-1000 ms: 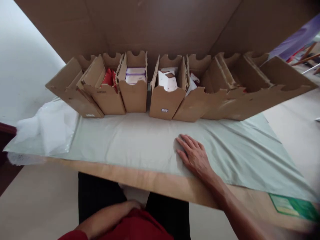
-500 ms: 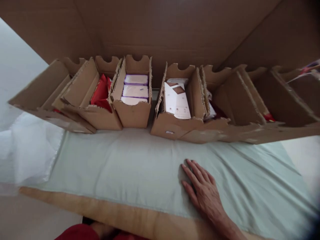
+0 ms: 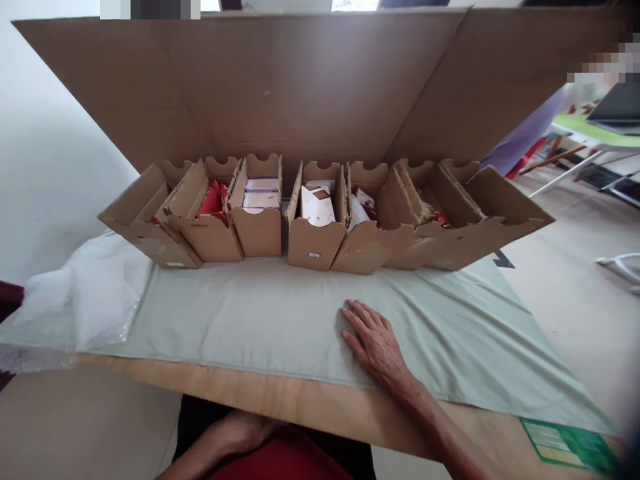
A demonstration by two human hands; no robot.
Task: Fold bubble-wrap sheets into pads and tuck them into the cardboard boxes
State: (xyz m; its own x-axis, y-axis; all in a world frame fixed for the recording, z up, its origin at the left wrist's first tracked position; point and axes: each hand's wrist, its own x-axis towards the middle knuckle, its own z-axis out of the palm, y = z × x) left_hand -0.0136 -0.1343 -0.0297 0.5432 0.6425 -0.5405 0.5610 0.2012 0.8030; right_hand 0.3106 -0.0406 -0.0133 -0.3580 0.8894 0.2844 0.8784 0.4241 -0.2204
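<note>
My right hand (image 3: 373, 340) lies flat, palm down, on the pale green cloth (image 3: 240, 313), fingers stretched out and holding nothing. My left hand (image 3: 250, 430) rests low in my lap, below the table edge, and its fingers are hidden. Beyond the cloth stands a row of cardboard bins. The bin nearest my right hand (image 3: 315, 247) holds a white box with brown diamond shapes (image 3: 319, 205). Left of it, one bin contains white-and-purple packs (image 3: 261, 200), and another has red packets (image 3: 214, 200). Bins to the right hold a white-and-red packet (image 3: 365, 203) and small red items (image 3: 441, 219).
A tall cardboard panel (image 3: 300, 87) rises behind the bins. Crumpled clear plastic wrap (image 3: 100, 287) lies at the left table end. A green printed card (image 3: 567, 443) is at the front right corner. Farther right, a green-topped table (image 3: 595, 133) carries a laptop (image 3: 617, 107).
My view has lifted and drawn back, showing the panel's top, the room at right and my lap. My right hand stays flat on the cloth. More of my left forearm shows.
</note>
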